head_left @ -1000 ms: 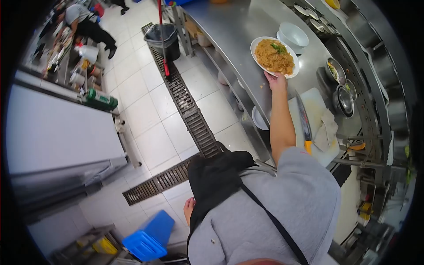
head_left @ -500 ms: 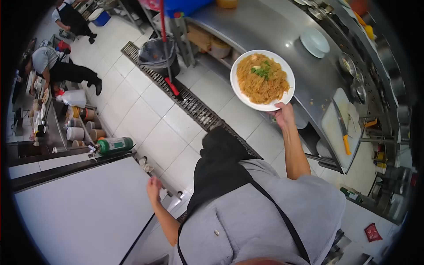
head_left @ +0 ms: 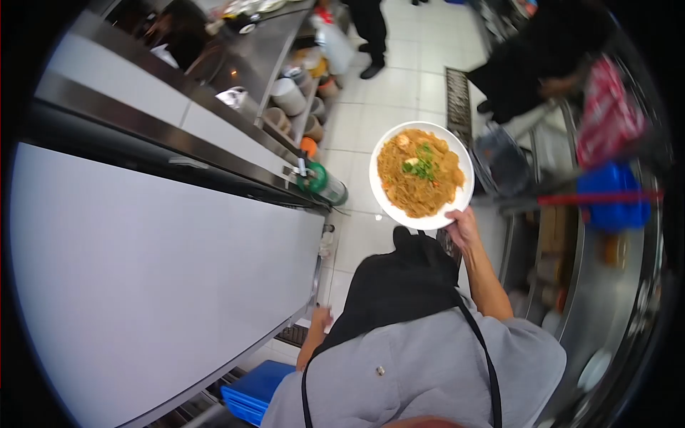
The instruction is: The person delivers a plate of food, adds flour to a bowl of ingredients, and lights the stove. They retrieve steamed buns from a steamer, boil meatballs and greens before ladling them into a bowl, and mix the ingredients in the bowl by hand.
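A white plate [head_left: 382, 194] carries a mound of orange-brown noodles [head_left: 414, 182] topped with chopped green herbs [head_left: 424, 165]. My right hand [head_left: 462, 227] grips the plate at its lower right edge, thumb over the rim and the other fingers hidden beneath. The plate hangs over the tiled floor in front of my black apron [head_left: 392, 285]. Low beside my body, my left hand [head_left: 322, 316] hangs near the edge of the large white surface; it is blurred and its fingers cannot be made out clearly.
A large white surface [head_left: 164, 278] fills the left. Beyond it are a green cylinder [head_left: 325, 185] and shelves with tubs [head_left: 287, 96]. Two people in dark clothing [head_left: 369, 32] [head_left: 535, 64] stand ahead. On the right are a bin [head_left: 503, 160], a red pole [head_left: 599, 197] and a steel counter [head_left: 596, 299].
The view has swung round, with the counter now at the far right. My right hand has carried the plate away from above the counter to over the floor.
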`<state>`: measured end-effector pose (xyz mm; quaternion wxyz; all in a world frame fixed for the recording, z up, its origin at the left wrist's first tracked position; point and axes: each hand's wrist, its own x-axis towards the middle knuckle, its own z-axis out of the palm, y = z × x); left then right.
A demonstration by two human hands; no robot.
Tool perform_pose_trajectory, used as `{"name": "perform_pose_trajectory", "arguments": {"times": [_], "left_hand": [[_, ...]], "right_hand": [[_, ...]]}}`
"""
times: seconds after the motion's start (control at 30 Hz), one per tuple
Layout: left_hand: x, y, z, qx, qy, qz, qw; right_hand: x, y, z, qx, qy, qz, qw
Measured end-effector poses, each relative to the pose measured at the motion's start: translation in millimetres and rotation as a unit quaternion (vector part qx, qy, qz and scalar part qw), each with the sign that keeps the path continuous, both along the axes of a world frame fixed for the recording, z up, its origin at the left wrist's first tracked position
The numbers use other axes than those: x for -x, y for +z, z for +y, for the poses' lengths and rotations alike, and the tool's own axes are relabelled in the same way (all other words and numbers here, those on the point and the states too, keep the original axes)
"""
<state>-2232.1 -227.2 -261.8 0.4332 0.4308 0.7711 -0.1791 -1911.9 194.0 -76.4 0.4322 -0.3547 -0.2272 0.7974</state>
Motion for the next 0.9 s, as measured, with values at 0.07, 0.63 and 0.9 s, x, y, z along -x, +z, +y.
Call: {"name": "perform_pose_trajectory", "arguments": {"times": [0.07,0.63,0.9], "left_hand": [[-9.5,26.7,-9.7,0.034,0.185,-0.035,0.982],[7.5,3.2,170.8,-0.302,0.666,-0.069,0.679],[-26.5,107.4,181.3,-0.221,0.854,0.004,0.471]], "right_hand": [[81.1,-17.3,82.6,-0.048,0.055,0.036,0.997],[669.1,-30.3,396.0,-0.005,0.171,0.047,0.984],[656.7,-15.4,376.4,-0.146,0.258,0.054,0.953]]}}
